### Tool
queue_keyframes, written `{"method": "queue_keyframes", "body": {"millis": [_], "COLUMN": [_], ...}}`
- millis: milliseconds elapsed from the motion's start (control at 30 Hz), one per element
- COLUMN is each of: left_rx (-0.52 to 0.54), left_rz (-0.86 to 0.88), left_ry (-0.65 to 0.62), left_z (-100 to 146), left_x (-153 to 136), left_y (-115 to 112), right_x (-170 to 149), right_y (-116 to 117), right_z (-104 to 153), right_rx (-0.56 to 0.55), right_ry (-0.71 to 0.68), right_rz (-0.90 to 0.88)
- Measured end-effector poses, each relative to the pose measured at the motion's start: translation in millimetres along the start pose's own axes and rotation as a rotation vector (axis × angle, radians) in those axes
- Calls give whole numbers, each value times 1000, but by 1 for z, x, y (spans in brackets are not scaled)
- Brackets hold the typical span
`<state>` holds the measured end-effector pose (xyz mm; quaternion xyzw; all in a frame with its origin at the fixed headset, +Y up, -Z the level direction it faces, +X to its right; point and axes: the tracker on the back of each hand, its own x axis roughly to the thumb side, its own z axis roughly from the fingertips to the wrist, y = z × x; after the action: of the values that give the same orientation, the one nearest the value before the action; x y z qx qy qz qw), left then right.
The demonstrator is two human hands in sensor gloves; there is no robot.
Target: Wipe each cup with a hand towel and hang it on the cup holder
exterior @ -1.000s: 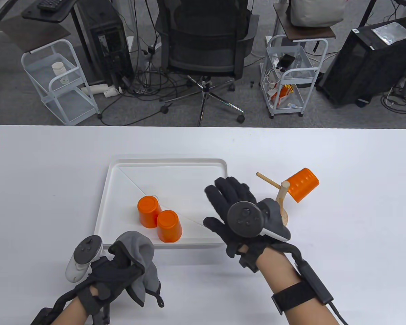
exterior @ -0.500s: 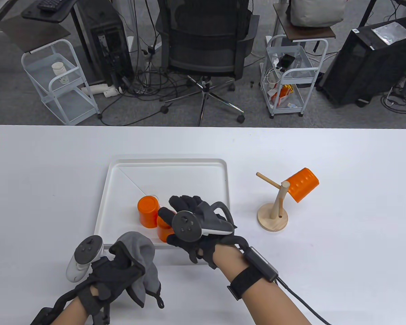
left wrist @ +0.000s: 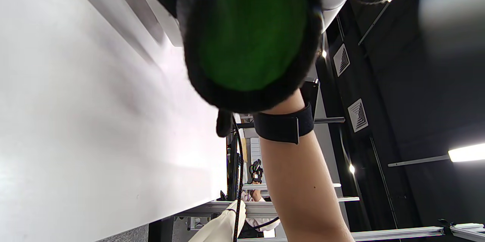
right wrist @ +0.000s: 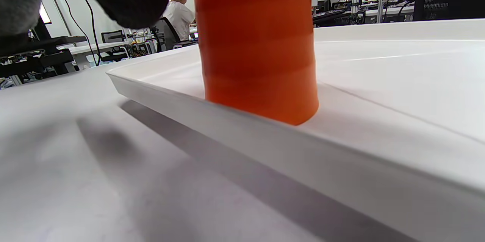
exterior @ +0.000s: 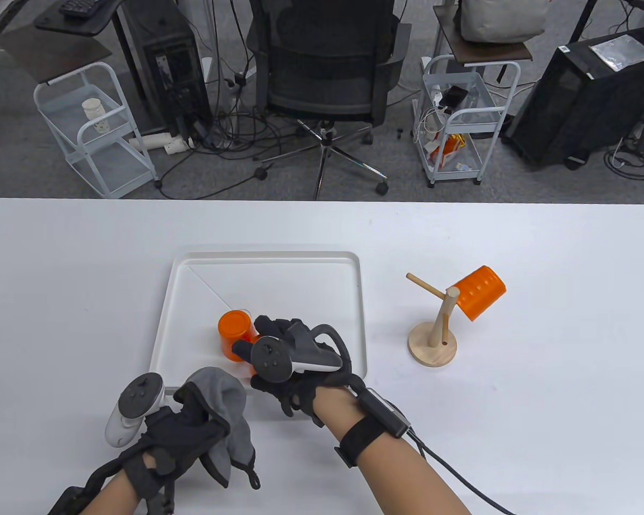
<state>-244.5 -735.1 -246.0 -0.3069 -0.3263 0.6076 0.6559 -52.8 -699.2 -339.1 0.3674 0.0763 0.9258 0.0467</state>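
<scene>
My right hand (exterior: 257, 351) has come down over the nearer orange cup (right wrist: 257, 45), which stands upside down at the front of the white tray (exterior: 322, 257); its fingers curl round the cup's top on both sides. A second upside-down orange cup (exterior: 233, 328) stands just behind it. My left hand (exterior: 190, 426) hovers in front of the tray and grips a grey hand towel (exterior: 228, 410). To the right of the tray stands the wooden cup holder (exterior: 433, 343), with one orange cup (exterior: 480, 292) hung on its right peg; the left peg (exterior: 424, 284) is bare.
The tray's front rim (right wrist: 265, 136) runs just in front of the held cup. A cable trails from my right wrist strap (exterior: 357, 445) toward the bottom edge. Beyond the table's far edge are an office chair (exterior: 327, 70) and wire carts.
My right hand moved left from beside the cup holder to the tray and closed its fingers round the nearer orange cup. The left hand and towel stayed still.
</scene>
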Motion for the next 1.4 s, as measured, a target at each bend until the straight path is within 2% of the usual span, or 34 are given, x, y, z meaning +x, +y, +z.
{"method": "queue_keyframes", "body": {"millis": [200, 433, 667, 1000, 1400], "left_rx": [1, 3, 11, 22, 27], "left_rz": [-1, -4, -6, -26, -53], "left_ry": [-3, -9, -17, -25, -20], "left_z": [0, 0, 1, 3, 5], "left_x": [0, 1, 2, 3, 3], "left_y": [0, 1, 2, 4, 4], "right_x": [-1, 0, -6, -15, -21], "right_y": [7, 4, -7, -25, -16], "right_z": [-1, 2, 16, 56, 105], "right_rx": [-59, -156, -267, -465, -629], "right_ry": [9, -13, -9, 35, 99], "right_rz": [-9, 18, -51, -264, -536]}}
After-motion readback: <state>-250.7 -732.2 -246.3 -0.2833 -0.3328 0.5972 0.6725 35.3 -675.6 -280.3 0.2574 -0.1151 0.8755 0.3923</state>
